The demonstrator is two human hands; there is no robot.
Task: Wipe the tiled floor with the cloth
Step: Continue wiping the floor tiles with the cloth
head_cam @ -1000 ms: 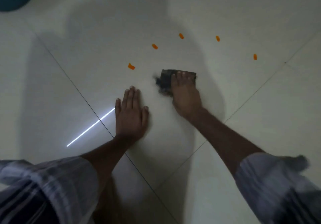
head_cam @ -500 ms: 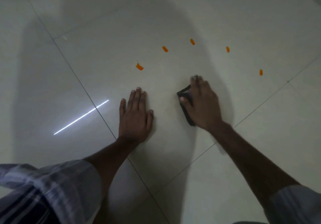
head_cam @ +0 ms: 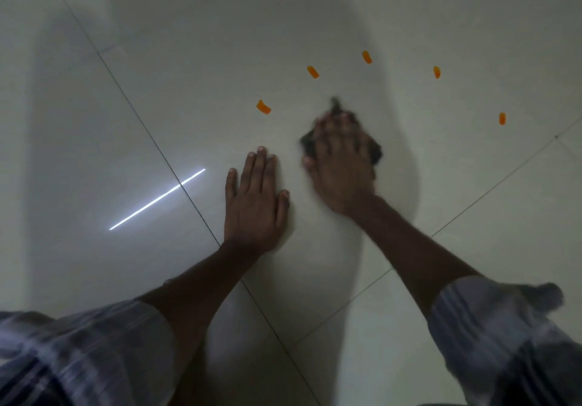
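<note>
A dark cloth (head_cam: 374, 150) lies on the pale tiled floor (head_cam: 189, 90), mostly hidden under my right hand (head_cam: 341, 163). That hand presses flat on the cloth with straight fingers, and it is blurred by motion. Dark edges of the cloth stick out beyond the fingertips and to the right of the hand. My left hand (head_cam: 255, 201) rests palm down on the bare tile just left of it, fingers straight and close together.
Several small orange marks form an arc on the tile beyond my hands, the nearest orange mark (head_cam: 263, 107) sitting left of the cloth. Dark grout lines (head_cam: 141, 122) cross the floor diagonally. A bright light streak (head_cam: 157, 199) reflects at left.
My right hand has slid the cloth from the far side back toward me, then away again and slightly left. My left hand has stayed planted on the tile.
</note>
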